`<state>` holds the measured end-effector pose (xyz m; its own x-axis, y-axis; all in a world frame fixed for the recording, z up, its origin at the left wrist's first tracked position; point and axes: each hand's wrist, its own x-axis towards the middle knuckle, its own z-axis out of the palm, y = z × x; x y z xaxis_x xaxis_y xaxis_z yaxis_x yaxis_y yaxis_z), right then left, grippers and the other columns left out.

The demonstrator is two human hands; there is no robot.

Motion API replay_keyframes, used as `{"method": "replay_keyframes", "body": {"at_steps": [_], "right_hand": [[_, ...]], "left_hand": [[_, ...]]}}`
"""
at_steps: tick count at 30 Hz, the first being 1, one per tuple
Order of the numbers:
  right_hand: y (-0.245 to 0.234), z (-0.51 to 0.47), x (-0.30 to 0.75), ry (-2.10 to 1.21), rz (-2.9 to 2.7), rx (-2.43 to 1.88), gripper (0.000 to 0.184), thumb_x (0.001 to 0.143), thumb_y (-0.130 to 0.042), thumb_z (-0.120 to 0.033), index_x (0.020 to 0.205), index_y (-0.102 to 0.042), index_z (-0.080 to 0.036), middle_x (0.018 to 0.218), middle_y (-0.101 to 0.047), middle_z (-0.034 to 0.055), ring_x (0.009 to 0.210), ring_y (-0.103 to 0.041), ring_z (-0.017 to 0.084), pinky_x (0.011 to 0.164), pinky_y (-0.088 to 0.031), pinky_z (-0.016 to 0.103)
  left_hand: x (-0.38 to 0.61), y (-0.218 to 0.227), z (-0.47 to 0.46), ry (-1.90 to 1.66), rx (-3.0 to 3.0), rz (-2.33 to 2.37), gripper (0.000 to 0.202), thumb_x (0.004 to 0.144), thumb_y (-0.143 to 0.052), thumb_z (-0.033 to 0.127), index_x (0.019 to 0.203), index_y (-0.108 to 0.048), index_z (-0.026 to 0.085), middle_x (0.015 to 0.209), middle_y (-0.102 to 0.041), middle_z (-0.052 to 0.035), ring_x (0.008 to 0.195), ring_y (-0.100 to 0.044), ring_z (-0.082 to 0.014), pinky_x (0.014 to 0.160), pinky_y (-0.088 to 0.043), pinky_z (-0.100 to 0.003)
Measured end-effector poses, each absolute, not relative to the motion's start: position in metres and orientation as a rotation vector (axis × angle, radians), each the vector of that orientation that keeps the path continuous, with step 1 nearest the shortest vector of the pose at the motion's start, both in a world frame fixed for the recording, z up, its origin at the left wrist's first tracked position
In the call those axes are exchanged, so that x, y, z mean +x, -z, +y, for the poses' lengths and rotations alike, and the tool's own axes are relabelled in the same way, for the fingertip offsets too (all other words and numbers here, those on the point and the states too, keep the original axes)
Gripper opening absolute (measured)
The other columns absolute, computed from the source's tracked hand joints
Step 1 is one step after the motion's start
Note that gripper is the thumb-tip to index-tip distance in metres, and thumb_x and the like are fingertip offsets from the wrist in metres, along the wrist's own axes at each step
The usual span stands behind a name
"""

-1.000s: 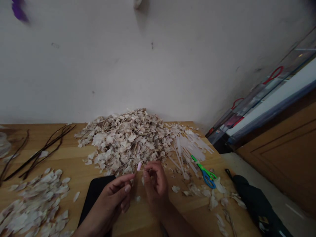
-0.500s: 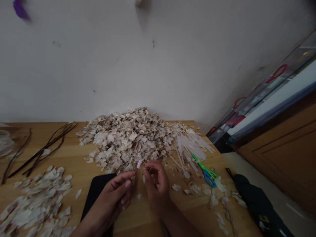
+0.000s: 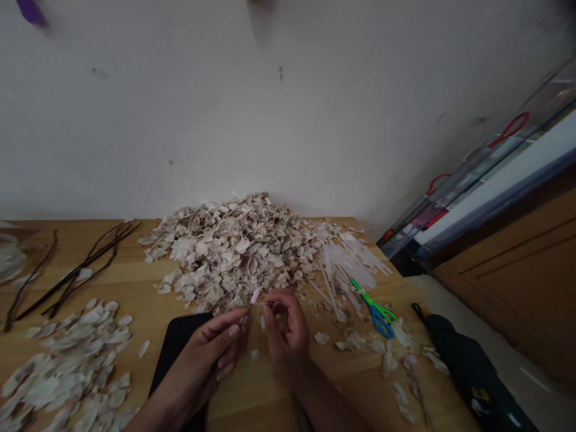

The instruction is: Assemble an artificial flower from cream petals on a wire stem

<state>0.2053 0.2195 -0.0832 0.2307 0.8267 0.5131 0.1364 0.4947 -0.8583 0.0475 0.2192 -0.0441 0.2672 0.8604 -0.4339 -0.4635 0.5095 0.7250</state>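
Thumb and index finger of my left hand are closed beside a small pale pink strip, at its lower end. From there a thin stem or wire runs across to my right hand, whose thumb and curled fingers pinch it. Both hands hover above the wooden table, close together. Behind them rises a large heap of dried, pale petals. A black flat object lies partly under my left forearm.
Loose petals spread at the left below dark twigs. White strips and green-and-blue scissors lie right of the heap. A dark folded umbrella is at the right edge. The wall stands behind.
The view has shifted slightly. Both hands stay nearly in place, with the pink strip tilted a little more to the right between them.
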Motion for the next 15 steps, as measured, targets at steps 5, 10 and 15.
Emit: {"method": "replay_keyframes", "body": {"at_steps": [5,10,15], "right_hand": [[0.0781,0.2188,0.2035,-0.597,-1.246,-0.992,0.014,0.102,-0.054,-0.023,0.111,-0.063,-0.029,0.104,-0.063,0.0031,0.086,-0.06,0.016,0.073,-0.05,0.028],[0.0778,0.22,0.204,-0.632,-1.239,-1.004,0.014,0.102,-0.054,-0.025,0.112,-0.063,-0.029,0.102,-0.064,0.0023,0.083,-0.061,0.016,0.072,-0.051,0.027],[0.0804,0.2202,0.205,-0.673,-1.247,-1.009,0.011,0.102,-0.056,-0.027,0.111,-0.063,-0.029,0.098,-0.065,0.0014,0.081,-0.062,0.015,0.071,-0.051,0.026]], "left_hand": [[0.0476,0.0464,0.2201,-0.964,0.52,0.884,0.049,0.062,-0.1,0.035,0.106,-0.086,0.021,0.052,-0.047,0.0091,0.044,-0.028,-0.0033,0.038,-0.024,-0.015],[0.0493,0.0424,0.221,-0.945,0.504,0.929,0.049,0.056,-0.102,0.037,0.099,-0.087,0.019,0.054,-0.048,0.0086,0.045,-0.028,-0.0023,0.039,-0.023,-0.014],[0.0491,0.0416,0.2203,-0.951,0.512,0.916,0.047,0.058,-0.102,0.036,0.099,-0.088,0.019,0.055,-0.049,0.0082,0.044,-0.03,-0.0021,0.04,-0.024,-0.015]]}}
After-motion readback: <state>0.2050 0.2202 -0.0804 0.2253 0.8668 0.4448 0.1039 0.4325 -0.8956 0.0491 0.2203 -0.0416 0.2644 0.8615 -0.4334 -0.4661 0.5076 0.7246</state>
